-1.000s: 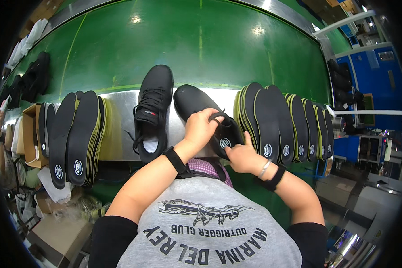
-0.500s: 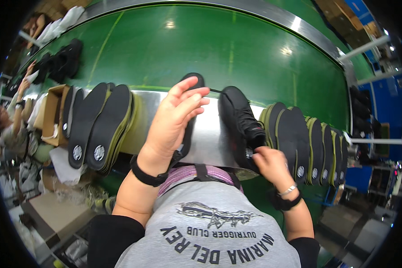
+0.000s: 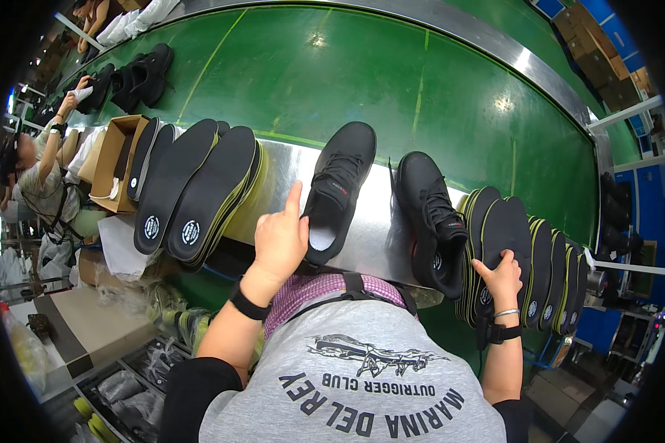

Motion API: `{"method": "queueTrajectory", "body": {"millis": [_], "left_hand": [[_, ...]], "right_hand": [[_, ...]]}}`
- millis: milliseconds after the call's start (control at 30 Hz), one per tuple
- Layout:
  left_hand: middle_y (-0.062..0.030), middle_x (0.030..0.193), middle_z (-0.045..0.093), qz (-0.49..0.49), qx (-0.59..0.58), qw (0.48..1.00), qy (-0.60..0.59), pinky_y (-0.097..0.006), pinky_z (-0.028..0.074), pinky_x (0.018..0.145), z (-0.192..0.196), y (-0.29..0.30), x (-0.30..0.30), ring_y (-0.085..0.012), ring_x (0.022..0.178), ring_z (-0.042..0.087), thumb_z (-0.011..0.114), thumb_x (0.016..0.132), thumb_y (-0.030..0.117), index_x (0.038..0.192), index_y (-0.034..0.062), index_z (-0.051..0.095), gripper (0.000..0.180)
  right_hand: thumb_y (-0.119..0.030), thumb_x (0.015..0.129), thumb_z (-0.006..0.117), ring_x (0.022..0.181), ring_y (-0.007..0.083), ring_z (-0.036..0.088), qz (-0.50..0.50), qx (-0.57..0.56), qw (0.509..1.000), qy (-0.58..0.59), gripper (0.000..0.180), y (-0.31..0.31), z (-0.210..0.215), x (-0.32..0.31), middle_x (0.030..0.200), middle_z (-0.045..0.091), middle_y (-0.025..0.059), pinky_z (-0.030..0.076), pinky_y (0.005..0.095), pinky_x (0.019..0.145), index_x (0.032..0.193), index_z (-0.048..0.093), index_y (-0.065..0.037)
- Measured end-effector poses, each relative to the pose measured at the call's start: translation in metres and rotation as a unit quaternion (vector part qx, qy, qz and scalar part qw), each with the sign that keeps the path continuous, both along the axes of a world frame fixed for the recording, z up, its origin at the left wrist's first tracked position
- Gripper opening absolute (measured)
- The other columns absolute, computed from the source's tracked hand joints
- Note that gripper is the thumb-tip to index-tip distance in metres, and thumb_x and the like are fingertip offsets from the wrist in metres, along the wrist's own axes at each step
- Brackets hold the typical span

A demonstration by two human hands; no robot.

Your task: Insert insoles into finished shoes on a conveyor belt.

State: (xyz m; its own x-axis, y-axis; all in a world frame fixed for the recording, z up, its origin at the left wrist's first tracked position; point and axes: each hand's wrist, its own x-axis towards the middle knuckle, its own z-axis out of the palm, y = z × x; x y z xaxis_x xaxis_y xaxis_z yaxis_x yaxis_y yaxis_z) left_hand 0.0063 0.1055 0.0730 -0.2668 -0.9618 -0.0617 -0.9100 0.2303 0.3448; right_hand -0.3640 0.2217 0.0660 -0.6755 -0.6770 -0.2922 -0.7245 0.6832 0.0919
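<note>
A black lace-up shoe (image 3: 345, 159) lies toe away from me on the metal bench edge, its pale inside showing at the heel. My left hand (image 3: 279, 238) is beside that heel, index finger stretched out and thumb apart, holding nothing. To the right sits a second black shoe (image 3: 423, 196), tilted, with a printed mark visible inside its heel. Its lace end sticks up at the left side. My right hand (image 3: 504, 277) is at the heel end of a black insole (image 3: 505, 225) in the right-hand stack, thumb and fingers closed around its edges.
More black insoles with yellow-green edges (image 3: 213, 184) stand at left, beside an open cardboard box (image 3: 118, 151). Several insole stacks (image 3: 550, 269) line the right. Beyond runs a green work surface (image 3: 332, 66) with black shoes (image 3: 148, 74) at far left, where a co-worker (image 3: 48, 170) handles something.
My left hand has drawn back from above the left shoe, uncovering it. My right hand has left the right shoe's heel and moved right to the insole stack. The view has shifted.
</note>
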Motion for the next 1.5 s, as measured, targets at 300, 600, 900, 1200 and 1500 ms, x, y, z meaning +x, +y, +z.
{"method": "queueTrajectory", "body": {"millis": [300,600,900,1200,1500], "left_hand": [[-0.0112,0.103,0.058,0.098,0.251,0.669,0.693,-0.027,0.042,0.083,-0.001,-0.053,-0.013,-0.0158,0.095,0.055,0.050,0.074,-0.003,0.108,-0.0007,0.053,0.034],[-0.0139,0.125,0.040,-0.308,-0.094,0.946,0.046,-0.044,0.028,0.093,0.003,-0.053,-0.009,-0.0316,0.116,0.036,0.065,0.061,0.008,0.117,0.0118,0.048,0.059],[-0.0138,0.080,0.061,0.051,0.187,0.950,0.245,-0.032,0.047,0.068,-0.012,-0.006,-0.010,-0.0288,0.077,0.059,0.064,0.071,0.021,0.091,-0.0001,0.061,0.029],[-0.0055,0.070,0.057,-0.039,0.323,0.876,0.355,-0.021,0.040,0.052,0.009,-0.023,-0.014,-0.0088,0.056,0.051,0.059,0.078,0.010,0.105,-0.0024,0.054,0.030],[-0.0104,0.116,0.047,-0.275,0.000,0.949,0.155,-0.037,0.035,0.090,0.014,-0.064,-0.014,-0.0292,0.107,0.042,0.072,0.060,0.014,0.108,0.0083,0.055,0.051]], "right_hand": [[-0.025,0.065,0.068,0.090,0.0296,0.050,-0.042,-0.262,0.960,-0.088,0.046,0.014,0.004,-0.029,0.098,0.049,0.0168,0.040,0.0362,0.082,0.097,0.045,-0.002],[-0.007,0.069,0.063,0.084,0.0081,0.040,-0.053,-0.389,0.735,-0.553,0.051,0.007,0.059,0.012,0.100,0.038,0.0007,0.036,0.0212,0.073,0.111,0.035,-0.010],[-0.013,0.069,0.065,0.086,0.0087,0.041,-0.056,-0.356,0.731,-0.579,0.051,-0.001,0.066,0.047,0.098,0.040,0.0023,0.036,0.0218,0.076,0.110,0.035,-0.007],[-0.013,0.060,0.067,0.094,0.0187,0.043,0.068,-0.337,0.805,-0.484,0.052,-0.014,0.070,0.064,0.100,0.041,0.0083,0.036,0.0282,0.084,0.104,0.040,-0.004],[-0.023,0.058,0.067,0.075,0.0302,0.056,0.467,-0.198,0.838,-0.201,0.033,-0.012,0.086,0.084,0.099,0.051,0.0186,0.047,0.0358,0.064,0.088,0.059,-0.012]]}}
